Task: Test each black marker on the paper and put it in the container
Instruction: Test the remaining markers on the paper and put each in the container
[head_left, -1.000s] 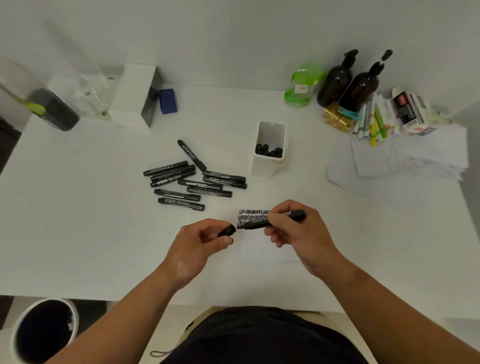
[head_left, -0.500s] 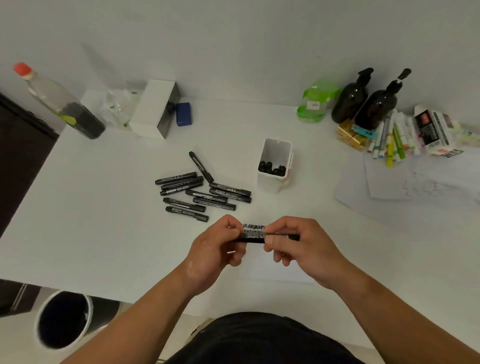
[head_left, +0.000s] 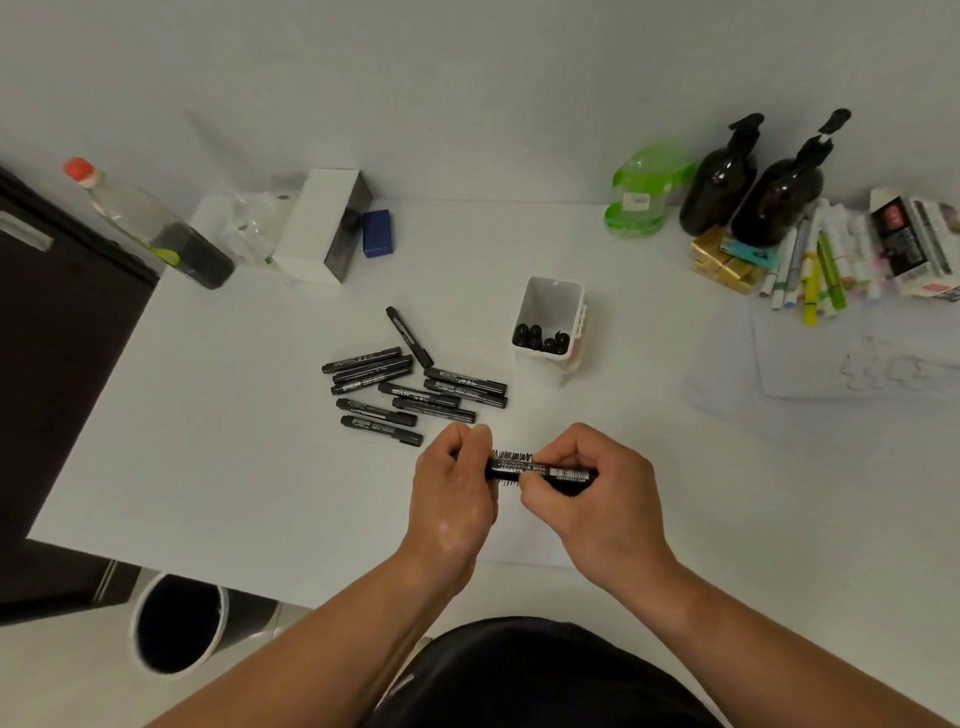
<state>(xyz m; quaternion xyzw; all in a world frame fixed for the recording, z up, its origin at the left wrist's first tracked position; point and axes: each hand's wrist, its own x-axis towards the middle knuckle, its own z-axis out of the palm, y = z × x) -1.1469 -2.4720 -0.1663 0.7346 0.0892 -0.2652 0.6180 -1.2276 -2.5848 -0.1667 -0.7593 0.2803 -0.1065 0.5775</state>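
A black marker (head_left: 540, 471) lies level between both hands, just above the white paper (head_left: 524, 540) with its black scribbles (head_left: 513, 457). My left hand (head_left: 452, 499) grips the marker's left end, where the cap is hidden under my fingers. My right hand (head_left: 592, 499) holds the barrel at its right end. Several loose black markers (head_left: 410, 389) lie on the table to the upper left of my hands. The white container (head_left: 553, 312) stands behind the paper with several markers (head_left: 540, 338) inside.
Two brown pump bottles (head_left: 753, 187), a green bottle (head_left: 641, 192), coloured pens (head_left: 815, 270) and paper sheets (head_left: 857, 358) crowd the back right. A white box (head_left: 317, 223), a blue block (head_left: 376, 233) and a clear bottle (head_left: 135, 218) stand back left. A bin (head_left: 176, 623) sits below the table's left front edge.
One second ago my left hand held the cap apart from the marker. The hands have come together and the cap end now meets the marker. The view shifted down.
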